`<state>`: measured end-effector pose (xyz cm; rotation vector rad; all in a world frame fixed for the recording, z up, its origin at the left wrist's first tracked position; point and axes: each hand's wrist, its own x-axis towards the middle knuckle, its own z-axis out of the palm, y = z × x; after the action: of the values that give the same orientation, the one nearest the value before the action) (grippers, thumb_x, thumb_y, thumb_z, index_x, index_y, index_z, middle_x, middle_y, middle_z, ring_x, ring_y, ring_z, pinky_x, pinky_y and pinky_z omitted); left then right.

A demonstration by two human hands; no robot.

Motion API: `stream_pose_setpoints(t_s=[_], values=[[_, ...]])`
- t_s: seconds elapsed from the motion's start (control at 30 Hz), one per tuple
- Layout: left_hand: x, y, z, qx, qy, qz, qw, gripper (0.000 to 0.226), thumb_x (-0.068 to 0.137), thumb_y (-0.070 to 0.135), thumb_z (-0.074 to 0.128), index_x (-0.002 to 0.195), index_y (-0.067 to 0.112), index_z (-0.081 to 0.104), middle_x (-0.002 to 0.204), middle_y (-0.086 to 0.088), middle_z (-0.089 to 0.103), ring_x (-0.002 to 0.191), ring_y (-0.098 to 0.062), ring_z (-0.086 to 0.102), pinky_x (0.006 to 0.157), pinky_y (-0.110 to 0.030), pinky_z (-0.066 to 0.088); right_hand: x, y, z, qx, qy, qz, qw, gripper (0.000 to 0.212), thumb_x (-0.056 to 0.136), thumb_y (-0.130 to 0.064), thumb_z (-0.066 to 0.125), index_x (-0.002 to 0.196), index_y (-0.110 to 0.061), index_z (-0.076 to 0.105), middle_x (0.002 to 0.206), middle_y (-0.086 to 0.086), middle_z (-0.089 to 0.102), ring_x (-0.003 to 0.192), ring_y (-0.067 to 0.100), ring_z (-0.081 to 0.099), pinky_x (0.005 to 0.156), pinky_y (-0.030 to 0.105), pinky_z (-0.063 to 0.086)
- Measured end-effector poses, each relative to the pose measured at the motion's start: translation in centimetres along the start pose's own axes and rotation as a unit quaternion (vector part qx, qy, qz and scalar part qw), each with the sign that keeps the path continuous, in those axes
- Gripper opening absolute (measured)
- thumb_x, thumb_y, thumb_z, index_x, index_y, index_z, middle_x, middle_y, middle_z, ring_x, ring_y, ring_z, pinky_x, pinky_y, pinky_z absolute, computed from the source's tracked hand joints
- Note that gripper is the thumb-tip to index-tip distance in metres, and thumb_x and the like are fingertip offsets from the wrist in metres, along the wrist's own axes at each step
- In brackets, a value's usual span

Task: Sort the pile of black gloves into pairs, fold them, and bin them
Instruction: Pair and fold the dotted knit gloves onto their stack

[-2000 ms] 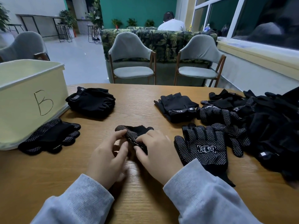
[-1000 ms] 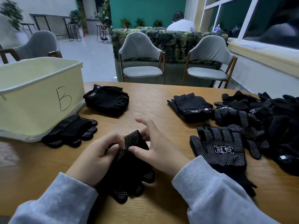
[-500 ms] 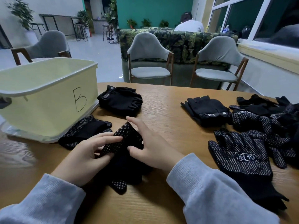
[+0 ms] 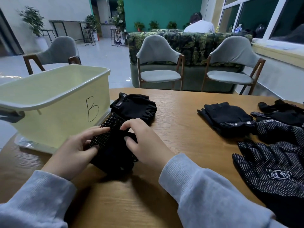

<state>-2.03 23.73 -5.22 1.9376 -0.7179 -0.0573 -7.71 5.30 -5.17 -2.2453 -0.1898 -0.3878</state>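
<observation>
Teal wall (image 4: 162, 10) at rear; pale glossy floor (image 4: 102, 55). Leaf-print sofa (image 4: 194, 45) stood behind two grey wood-framed chairs (image 4: 158, 63), a third chair (image 4: 57, 51) left. Windows (image 4: 263, 15) right. Potted plants (image 4: 32, 18), bar stools (image 4: 88, 36) beyond.

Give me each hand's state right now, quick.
Left hand: pinching the folded dotted gloves, thumb and fingers on their left edge.
Right hand: gripping the same gloves, fingers curled over their right side.
</observation>
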Motion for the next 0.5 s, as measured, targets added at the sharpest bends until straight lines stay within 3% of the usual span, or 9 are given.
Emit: stream_pose_setpoints(t_s=[0.1, 0.2, 0.27, 0.33, 0.37, 0.43, 0.5], values=[[0.7, -0.2, -1.0, -0.004, 0.025, -0.022, 0.999, 0.068, 0.085, -0.019, 0.043, 0.095, 0.042, 0.069, 0.096, 0.008, 0.069, 0.059, -0.015, 0.062, 0.047, -0.03, 0.047, 1.4, -0.4, 0.8, 0.019, 0.013, 0.002, 1.0, 0.025, 0.092, -0.01, 0.052, 0.116, -0.016, 0.056, 0.119, -0.003, 0.05, 0.108, 0.007, 0.048, 0.095, 0.018, 0.037], [1.6, -0.8, -1.7, 0.067, 0.047, -0.01, 0.997, 0.064, 0.082, -0.019, 0.042, 0.096, 0.039, 0.066, 0.091, 0.01, 0.066, 0.051, -0.005, 0.054, 0.047, -0.02, 0.042, 2.8, -0.4, 1.8, 0.034, 0.012, 0.033, 0.999, 0.025, 0.093, -0.015, 0.053, 0.118, -0.018, 0.056, 0.121, -0.003, 0.051, 0.112, 0.009, 0.048, 0.097, 0.021, 0.038], [2.2, -1.3, -1.7, 0.159, 0.037, 0.003, 0.987, 0.06, 0.079, -0.019, 0.044, 0.104, 0.032, 0.062, 0.102, 0.005, 0.063, 0.069, -0.002, 0.057, 0.061, -0.01, 0.04, 3.5, -0.2, 2.5, 0.034, -0.006, 0.067, 0.997, 0.028, 0.094, -0.02, 0.053, 0.122, -0.02, 0.055, 0.123, -0.003, 0.051, 0.114, 0.012, 0.049, 0.095, 0.023, 0.039], [2.5, -2.0, -1.7, 0.248, 0.03, -0.008, 0.968, 0.055, 0.077, -0.019, 0.047, 0.113, 0.019, 0.064, 0.12, -0.005, 0.057, 0.105, -0.018, 0.055, 0.086, -0.014, 0.036, 3.9, 0.1, 3.1, 0.013, -0.035, 0.081, 0.996, 0.034, 0.094, -0.022, 0.053, 0.128, -0.02, 0.052, 0.128, -0.001, 0.052, 0.118, 0.014, 0.048, 0.098, 0.023, 0.036], [2.5, -2.3, -1.7, 0.285, 0.035, -0.006, 0.958, 0.052, 0.076, -0.02, 0.049, 0.114, 0.011, 0.066, 0.125, -0.011, 0.055, 0.113, -0.026, 0.053, 0.093, -0.019, 0.034, 4.0, 0.3, 3.3, -0.005, -0.047, 0.078, 0.996, 0.037, 0.094, -0.022, 0.053, 0.131, -0.019, 0.05, 0.131, 0.0, 0.051, 0.121, 0.014, 0.046, 0.099, 0.023, 0.035], [2.2, -2.5, -1.4, 0.333, 0.044, 0.029, 0.941, 0.042, 0.075, -0.017, 0.055, 0.109, 0.003, 0.068, 0.122, -0.019, 0.059, 0.109, -0.035, 0.058, 0.091, -0.027, 0.038, 4.0, 0.5, 3.5, -0.037, -0.052, 0.066, 0.996, 0.04, 0.094, -0.023, 0.053, 0.133, -0.018, 0.049, 0.132, 0.001, 0.052, 0.123, 0.016, 0.043, 0.102, 0.025, 0.032], [1.9, -2.2, -0.9, 0.348, 0.032, 0.055, 0.935, 0.03, 0.08, 0.003, 0.054, 0.106, 0.003, 0.069, 0.115, -0.014, 0.064, 0.103, -0.031, 0.061, 0.088, -0.022, 0.038, 4.0, 0.7, 3.6, -0.056, -0.037, 0.058, 0.996, 0.041, 0.094, -0.025, 0.054, 0.133, -0.017, 0.05, 0.132, 0.002, 0.052, 0.124, 0.017, 0.041, 0.104, 0.027, 0.031]])
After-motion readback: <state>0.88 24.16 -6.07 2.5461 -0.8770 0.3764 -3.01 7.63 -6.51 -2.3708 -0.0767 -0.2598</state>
